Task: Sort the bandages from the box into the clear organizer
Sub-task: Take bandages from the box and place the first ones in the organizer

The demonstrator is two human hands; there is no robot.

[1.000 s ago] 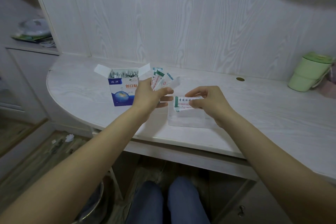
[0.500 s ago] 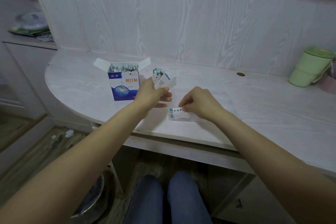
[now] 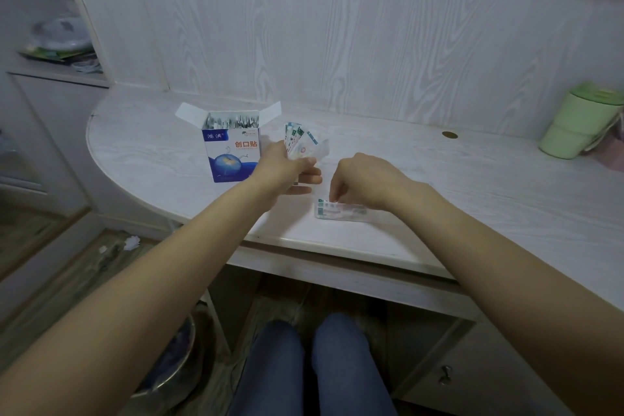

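at the far left a shelf (image 3: 57,74) carries a blurred pile of things that cannot be made out. on the pale wood-grain desk (image 3: 472,199) stands the bandage box (image 3: 232,149), upright, its 2 top flaps spread wide and packed wrappers showing at the mouth. just right of the box the left hand (image 3: 287,172) has its grip closed round a small fan of bandages (image 3: 299,144); the wrapped strips stick up and away above the thumb, held off the desk, with a scrap of clear film at the fan's right edge. the hand's fingers curl below the fan, close beside the box's right face but whether they touch it cannot be told. next comes the right hand (image 3: 366,181), knuckles up, its fingertips (image 3: 332,197) pointed down onto the clear organizer (image 3: 341,211), which lies flat near the desk's front edge. 1 bandage (image 3: 329,208) with green print shows inside or on the organizer, directly under those fingertips; the grip looks pinched at the bandage's upper edge, though the hand's back hides the exact contact. farther right a small round brass-coloured disc (image 3: 449,135) sits in the desk surface, and at the far right a light green lidded cup (image 3: 577,127) stands near the wall. below the desk edge, 2 knees in blue trousers (image 3: 317,361) are visible.
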